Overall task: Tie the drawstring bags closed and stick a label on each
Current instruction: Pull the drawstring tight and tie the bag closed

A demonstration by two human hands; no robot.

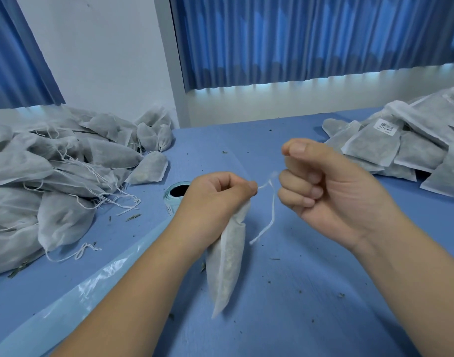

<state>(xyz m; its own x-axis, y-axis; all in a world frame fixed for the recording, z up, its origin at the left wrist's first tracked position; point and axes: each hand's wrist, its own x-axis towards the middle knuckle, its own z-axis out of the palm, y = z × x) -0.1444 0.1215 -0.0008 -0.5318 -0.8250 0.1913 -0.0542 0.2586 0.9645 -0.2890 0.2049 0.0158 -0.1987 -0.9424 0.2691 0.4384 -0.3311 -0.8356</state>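
risk first: the knot in the drawstring [273, 210] looked only half made. if my left grip [220, 197] eased off the cord, the loop could slip and the neck could reopen. a hard jerk from my right grip [331, 194] could snap the thin cord or tear the soft fabric at the channel. the bag [227, 266] hung free above the worktop [311, 292], so a swing could shake fill out of a loose neck. there were already dry plant bits [340, 295] scattered about. the loose tail of the cord dangled between my hands and could get caught in the wrong turn of the knot.

left grip: curled tight round the gathered neck of the bag, thumb and forefinger pinching the cord where it came out. right grip: fingers curled in, thumb on top. the cord was blurred just beside the knuckles, so i could not tell if it held the cord or nothing.

position: the bag hung straight down from my left grip, its bottom corner low near the worktop. the cord ran from that pinch toward my right grip, close by.

the untied pile [53, 176] lay to the left and the labelled pile [414, 150] to the right. the label roll [175, 194] sat just behind my left grip, unused for this bag.
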